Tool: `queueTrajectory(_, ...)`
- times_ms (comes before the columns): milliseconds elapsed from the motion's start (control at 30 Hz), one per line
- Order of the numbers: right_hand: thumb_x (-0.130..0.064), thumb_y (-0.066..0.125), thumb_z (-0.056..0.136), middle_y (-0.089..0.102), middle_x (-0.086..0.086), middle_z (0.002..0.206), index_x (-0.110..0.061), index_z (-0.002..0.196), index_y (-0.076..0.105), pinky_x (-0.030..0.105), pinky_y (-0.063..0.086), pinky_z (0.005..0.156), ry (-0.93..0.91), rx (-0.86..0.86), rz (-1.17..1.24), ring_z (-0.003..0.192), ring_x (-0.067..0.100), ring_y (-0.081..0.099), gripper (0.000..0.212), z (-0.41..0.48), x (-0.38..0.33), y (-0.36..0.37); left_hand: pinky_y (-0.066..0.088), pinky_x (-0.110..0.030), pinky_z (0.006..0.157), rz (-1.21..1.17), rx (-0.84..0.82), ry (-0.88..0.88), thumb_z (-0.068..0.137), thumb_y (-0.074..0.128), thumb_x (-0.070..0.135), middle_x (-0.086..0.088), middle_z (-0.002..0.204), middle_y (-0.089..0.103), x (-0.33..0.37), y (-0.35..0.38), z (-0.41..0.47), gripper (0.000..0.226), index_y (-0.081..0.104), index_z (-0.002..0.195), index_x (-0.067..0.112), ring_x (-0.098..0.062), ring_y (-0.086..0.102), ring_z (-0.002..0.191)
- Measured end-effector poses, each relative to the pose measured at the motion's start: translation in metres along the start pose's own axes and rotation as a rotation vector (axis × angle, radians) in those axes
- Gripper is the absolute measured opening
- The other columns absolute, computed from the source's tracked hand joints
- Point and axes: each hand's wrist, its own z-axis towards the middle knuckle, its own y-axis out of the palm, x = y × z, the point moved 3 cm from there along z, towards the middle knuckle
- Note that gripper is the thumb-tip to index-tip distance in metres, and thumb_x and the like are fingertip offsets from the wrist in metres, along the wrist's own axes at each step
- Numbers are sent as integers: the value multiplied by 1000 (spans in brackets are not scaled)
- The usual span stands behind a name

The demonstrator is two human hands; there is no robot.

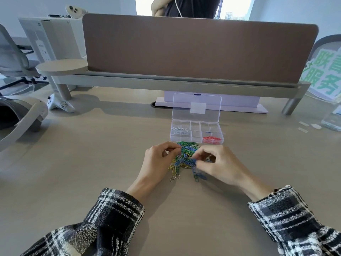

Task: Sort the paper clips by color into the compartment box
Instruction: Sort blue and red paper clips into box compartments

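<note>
The compartment box point(196, 133) sits on the desk point(92, 163) at 12 o'clock from the hands, its long axis running 9 to 3 o'clock and its clear lid point(196, 107) upright at the far edge; silver clips point(180, 130) occupy the left compartment, red clips point(211, 139) the near-right one. The pile of paper clips point(185, 157) lies just at 6 o'clock of the box, individual clip orientations too tangled to resolve. The left hand point(158, 161) and right hand point(217, 163) both have curled fingers pinching into the pile, partly hiding it; which clips they grip is unclear.
</note>
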Motion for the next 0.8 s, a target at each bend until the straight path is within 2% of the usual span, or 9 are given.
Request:
queueTrajectory(133,-7,65,89,68,-14,75,-18,88,74,11,40,60,23,41,202,61,-4,53,14,1,8,-5,40,-8,63,-12,-53,35,85,71,19,13,76,73,5,3,-3,9,75,85,27,4,53,59)
queueTrajectory(233,-9,63,92,65,-20,72,-15,95,73,8,39,59,-3,57,220,61,-5,53,12,3,10,-2,43,-8,67,-33,-90,64,85,72,17,11,78,74,8,3,-6,7,77,88,22,6,59,65)
queueTrajectory(400,-17,66,91,72,-12,90,-22,100,73,14,45,72,-24,60,159,83,3,65,12,7,14,5,43,-8,68,-37,-96,87,84,73,15,10,79,74,10,3,-7,8,77,89,20,5,62,68)
queueTrajectory(500,-18,72,86,72,-8,87,-23,95,72,17,47,72,1,85,192,81,6,66,10,8,14,6,44,-8,68,-36,-91,91,83,73,14,10,79,74,11,3,-6,8,77,89,20,5,62,68)
queueTrajectory(633,-17,78,81,71,-8,78,-20,83,71,13,43,64,19,123,216,67,-1,61,8,8,11,6,42,-6,66,-25,-92,107,83,74,15,12,77,73,10,4,-7,9,77,89,21,4,60,64)
queueTrajectory(800,-19,79,79,71,-7,74,-20,79,73,15,43,62,5,144,199,63,0,60,7,6,7,5,41,-6,65,-34,-102,130,84,73,13,14,76,72,13,4,-8,9,77,88,19,6,58,62)
